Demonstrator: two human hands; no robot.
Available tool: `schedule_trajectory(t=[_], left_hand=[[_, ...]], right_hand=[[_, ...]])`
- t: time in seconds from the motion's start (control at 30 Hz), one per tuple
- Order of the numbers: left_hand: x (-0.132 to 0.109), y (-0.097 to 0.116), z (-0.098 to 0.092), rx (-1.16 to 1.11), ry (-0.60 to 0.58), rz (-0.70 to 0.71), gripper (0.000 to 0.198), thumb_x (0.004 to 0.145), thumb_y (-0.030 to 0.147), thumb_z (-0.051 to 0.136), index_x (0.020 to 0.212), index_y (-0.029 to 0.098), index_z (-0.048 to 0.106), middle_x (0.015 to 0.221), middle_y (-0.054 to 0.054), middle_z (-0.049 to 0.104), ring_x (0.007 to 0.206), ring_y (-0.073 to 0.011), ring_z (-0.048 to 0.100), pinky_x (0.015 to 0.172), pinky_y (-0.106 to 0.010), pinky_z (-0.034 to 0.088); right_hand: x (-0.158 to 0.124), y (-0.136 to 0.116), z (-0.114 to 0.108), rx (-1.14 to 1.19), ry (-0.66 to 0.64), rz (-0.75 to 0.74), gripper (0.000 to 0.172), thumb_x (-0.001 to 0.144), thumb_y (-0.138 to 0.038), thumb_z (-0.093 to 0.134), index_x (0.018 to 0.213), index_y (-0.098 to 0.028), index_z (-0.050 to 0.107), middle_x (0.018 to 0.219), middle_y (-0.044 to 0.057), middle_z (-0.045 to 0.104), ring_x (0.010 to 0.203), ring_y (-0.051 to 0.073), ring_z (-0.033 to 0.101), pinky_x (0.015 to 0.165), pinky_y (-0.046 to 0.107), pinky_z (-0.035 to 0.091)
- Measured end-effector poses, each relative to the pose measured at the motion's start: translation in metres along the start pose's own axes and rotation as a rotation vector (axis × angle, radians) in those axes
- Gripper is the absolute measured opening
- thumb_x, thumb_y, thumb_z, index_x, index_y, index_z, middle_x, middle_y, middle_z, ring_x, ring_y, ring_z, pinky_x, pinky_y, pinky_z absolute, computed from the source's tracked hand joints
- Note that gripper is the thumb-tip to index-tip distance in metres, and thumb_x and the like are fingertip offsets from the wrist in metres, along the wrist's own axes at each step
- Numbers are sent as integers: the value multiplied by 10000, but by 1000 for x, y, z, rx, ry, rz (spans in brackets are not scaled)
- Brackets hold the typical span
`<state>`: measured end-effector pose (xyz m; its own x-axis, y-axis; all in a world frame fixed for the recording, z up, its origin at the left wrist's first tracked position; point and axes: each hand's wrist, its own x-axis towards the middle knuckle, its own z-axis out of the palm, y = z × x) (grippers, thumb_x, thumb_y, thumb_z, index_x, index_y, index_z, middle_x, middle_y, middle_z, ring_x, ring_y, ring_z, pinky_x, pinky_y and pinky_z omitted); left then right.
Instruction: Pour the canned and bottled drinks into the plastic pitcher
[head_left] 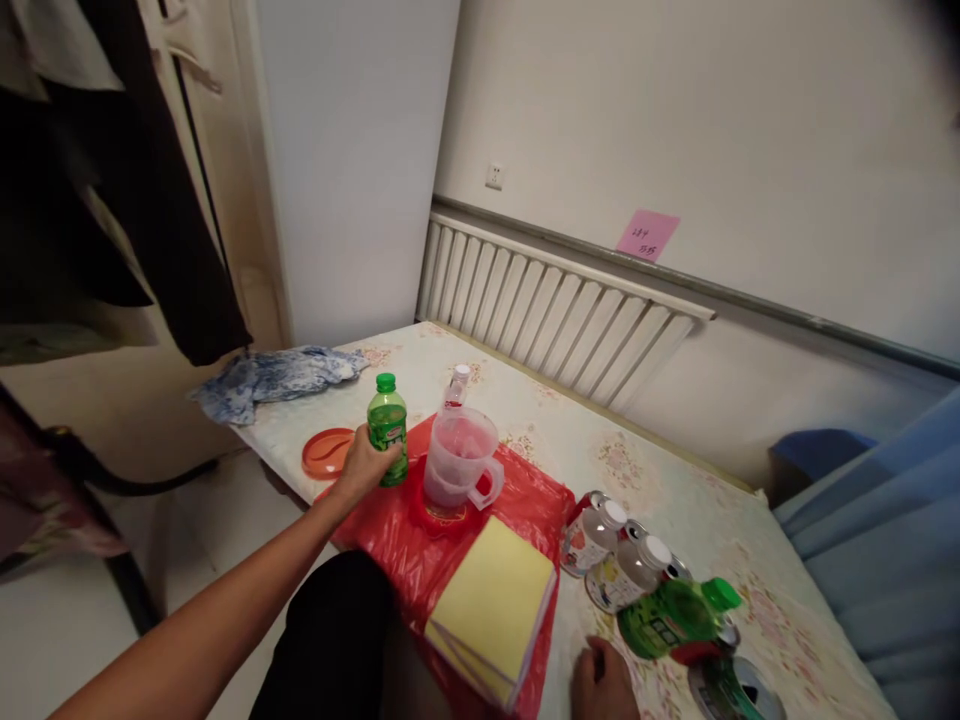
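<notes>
Left hand (365, 462) clamped around upright green bottle (388, 428) beside clear pitcher (459, 460), steadying it; right hand (604, 685) low near tipped bottles (637, 575), grip unclear, possibly loose.

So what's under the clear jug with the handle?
The jug stands on a round red lid, and that lies on a red plastic bag spread over the table. The table's flowery cover under the bag is hidden.

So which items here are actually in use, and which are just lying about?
In use:
left hand gripping the upright green bottle
clear jug beside it, on the red plastic bag

Lying about:
orange lid
yellow pad
blue cloth
bottles and cans by the right hand
</notes>
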<state>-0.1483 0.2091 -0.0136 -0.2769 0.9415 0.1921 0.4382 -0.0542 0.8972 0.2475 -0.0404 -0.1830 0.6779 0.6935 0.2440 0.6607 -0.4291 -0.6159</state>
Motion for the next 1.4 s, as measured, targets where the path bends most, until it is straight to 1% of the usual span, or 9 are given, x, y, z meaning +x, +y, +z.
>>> schedule_trajectory(t=[0.13, 0.3, 0.37, 0.57, 0.73, 0.97, 1.1, 1.23, 1.4], left_hand=[[-56, 6, -16, -105, -61, 57, 518, 708, 376, 639, 1156, 149, 511, 1035, -75, 665, 930, -263, 662, 807, -369, 532], [-128, 18, -11, -426, -279, 47, 597, 736, 368, 659, 1267, 155, 491, 1159, -93, 660, 1046, -277, 637, 900, -393, 514], [-151, 21, -4, -451, -357, 35, 596, 741, 354, 655, 1274, 147, 490, 1159, -103, 663, 1042, -273, 637, 905, -390, 510], [-199, 21, 23, -382, -546, 55, 660, 680, 299, 663, 1294, 143, 478, 1155, -106, 672, 1043, -281, 632, 917, -389, 493], [-224, 17, 32, -245, -633, 138, 674, 650, 211, 657, 1301, 156, 490, 1244, -113, 640, 1125, -285, 604, 983, -388, 462], [-233, 9, 23, -178, -706, 226, 573, 709, 242, 650, 1269, 200, 537, 1229, -73, 658, 1110, -274, 616, 973, -366, 480], [-235, -2, 24, -195, -737, 197, 506, 717, 255, 661, 1215, 216, 578, 1155, -57, 695, 1051, -274, 643, 945, -358, 496], [-231, -9, 23, -253, -746, 111, 545, 693, 261, 680, 1224, 213, 573, 1172, -57, 694, 1077, -289, 639, 949, -359, 491], [-220, -24, 14, -275, -728, -37, 673, 637, 249, 682, 1288, 172, 531, 1160, -62, 699, 1080, -300, 633, 933, -358, 490]], right_hand=[[-6, -10, -10, -19, -24, 78, 394, 773, -429, 398, 954, -194, 657, 1021, 162, 710, 924, 336, 668, 748, 404, 495], [-4, -35, -28, 209, 11, 152, 340, 696, -424, 453, 838, -198, 664, 839, 112, 721, 795, 311, 661, 721, 397, 492], [-3, -59, -39, 365, -11, 113, 311, 672, -431, 503, 802, -194, 657, 771, 81, 703, 736, 280, 648, 670, 366, 495], [-5, -166, -82, 752, -331, -122, 299, 712, -402, 643, 914, -182, 655, 688, 3, 610, 609, 173, 580, 569, 280, 473], [-1, -221, -106, 733, -441, -370, 398, 759, -349, 653, 1117, -178, 623, 714, -25, 553, 586, 128, 508, 564, 247, 425], [-5, -230, -116, 335, -486, -586, 149, 774, -255, 642, 898, -181, 677, 657, -35, 518, 600, 123, 457, 584, 243, 341], [-1, -225, -112, 399, -546, -550, 116, 759, -257, 632, 853, -192, 648, 601, -60, 472, 550, 110, 424, 541, 228, 318], [21, -208, -91, 547, -404, -386, 229, 802, -353, 575, 947, -183, 628, 661, -44, 493, 579, 125, 460, 559, 234, 372], [39, -173, -44, 244, -384, -416, 206, 716, -244, 603, 904, -184, 662, 649, -28, 541, 639, 159, 510, 652, 267, 407]])
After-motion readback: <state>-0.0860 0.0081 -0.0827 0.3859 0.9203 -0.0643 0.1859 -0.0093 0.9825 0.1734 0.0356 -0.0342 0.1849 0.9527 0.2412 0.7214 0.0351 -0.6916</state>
